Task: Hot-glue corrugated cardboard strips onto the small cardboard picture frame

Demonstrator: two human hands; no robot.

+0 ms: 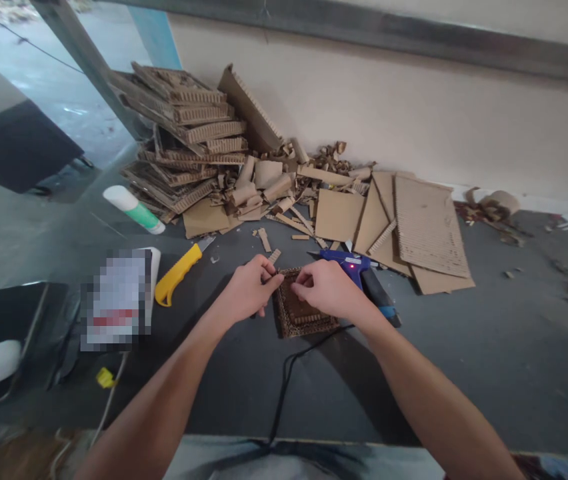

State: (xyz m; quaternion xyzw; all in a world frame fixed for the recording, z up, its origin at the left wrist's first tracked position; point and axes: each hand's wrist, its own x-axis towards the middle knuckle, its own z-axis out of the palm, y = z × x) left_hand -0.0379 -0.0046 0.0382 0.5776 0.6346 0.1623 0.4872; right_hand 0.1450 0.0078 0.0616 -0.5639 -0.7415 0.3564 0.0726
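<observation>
L hand (247,290) at cardbd pc (304,310) edge, R hand (327,285) above, can't tell grips, glue gun (359,265) just beyond

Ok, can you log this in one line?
left hand: at cardboard piece, left side; right hand: over it; glue gun: red light lit

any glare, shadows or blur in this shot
Head view: glare washes out the floor at upper left; head view: a dark shadow on the table by the right forearm; head view: mosaic blocks hide most of a white-edged object at left; head view: fine detail on the layered cardboard piece looks soft.
</observation>
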